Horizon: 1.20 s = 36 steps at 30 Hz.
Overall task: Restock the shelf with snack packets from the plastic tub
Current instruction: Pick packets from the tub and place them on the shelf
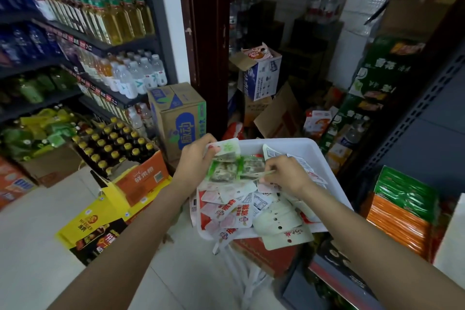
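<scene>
A white plastic tub (297,146) stands in front of me, holding several red-and-white and pale snack packets (234,211), some spilling over its near rim. My left hand (196,158) grips a bunch of green packets (225,171) by their left end, above the tub. My right hand (286,175) pinches the right edge of another green packet (253,167) in the same bunch. The shelf on the right (402,209) carries stacked green and orange packets.
Drink shelves (100,33) fill the left wall, with crates of dark bottles (113,143) and orange and yellow cartons (141,178) on the floor below. A cardboard box (178,113) stands by the brown door frame. Piled boxes crowd the back room (264,75).
</scene>
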Available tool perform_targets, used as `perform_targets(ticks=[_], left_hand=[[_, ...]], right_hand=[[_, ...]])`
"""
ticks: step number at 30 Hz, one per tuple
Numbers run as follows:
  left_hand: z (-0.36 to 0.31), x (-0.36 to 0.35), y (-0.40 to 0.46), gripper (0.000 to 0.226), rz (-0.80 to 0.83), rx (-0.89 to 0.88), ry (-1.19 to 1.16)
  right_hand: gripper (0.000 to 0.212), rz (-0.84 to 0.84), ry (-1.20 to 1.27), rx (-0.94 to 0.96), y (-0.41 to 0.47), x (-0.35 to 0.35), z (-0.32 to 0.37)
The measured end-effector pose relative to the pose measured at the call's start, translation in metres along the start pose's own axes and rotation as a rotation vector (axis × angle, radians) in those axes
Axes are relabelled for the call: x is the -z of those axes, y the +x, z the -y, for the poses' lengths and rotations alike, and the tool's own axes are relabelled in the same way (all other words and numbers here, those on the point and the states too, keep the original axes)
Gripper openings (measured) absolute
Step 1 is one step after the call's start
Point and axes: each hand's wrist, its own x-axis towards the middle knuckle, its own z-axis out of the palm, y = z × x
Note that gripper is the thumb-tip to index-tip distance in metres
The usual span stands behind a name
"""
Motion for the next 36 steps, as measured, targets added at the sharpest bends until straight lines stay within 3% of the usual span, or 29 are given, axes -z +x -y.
perform_targets(ticks=[4,7,9,13,18,20,22,25,27,30,36], left_hand=[[-0.014,0.001,0.007,0.013,-0.009,-0.061,0.019],[-0.031,-0.002,0.009,0.012,-0.017,-0.079,0.046],[-0.049,-0.006,0.009,0.009,-0.051,-0.121,0.094],[-0.099,-0.010,0.012,0.011,-0.055,-0.209,0.085],[-0.178,-0.038,0.012,0.007,0.073,-0.256,-0.314],[-0.209,-0.065,0.002,0.008,0.107,-0.218,-0.445],[-0.243,-0.100,-0.016,0.008,0.150,-0.136,-0.634],[-0.292,-0.163,-0.053,0.014,0.341,0.018,-0.851],[-0.317,-0.210,-0.080,0.009,0.501,-0.049,-0.725],[-0.361,-0.274,-0.124,0.042,0.654,-0.209,-0.436],[-0.466,-0.376,-0.200,0.033,0.747,-0.285,-0.502]], right_hand=[[0.028,0.141,0.213,0.046,-0.014,0.017,0.006],[0.015,-0.108,0.339,0.098,-0.023,0.031,0.010],[0.018,-0.263,0.395,0.115,-0.028,0.040,0.016],[0.014,-0.424,0.546,0.140,-0.046,0.063,0.017],[0.018,-0.552,0.648,0.107,-0.098,0.098,-0.018],[0.024,-0.620,0.709,0.059,-0.129,0.114,-0.042],[0.043,-0.698,0.768,-0.015,-0.163,0.131,-0.071],[0.036,-0.790,0.798,-0.084,-0.223,0.156,-0.121],[0.021,-0.848,0.822,-0.121,-0.267,0.173,-0.157],[0.015,-0.937,0.860,-0.190,-0.339,0.196,-0.211],[0.010,-0.965,0.865,-0.319,-0.472,0.221,-0.318]])
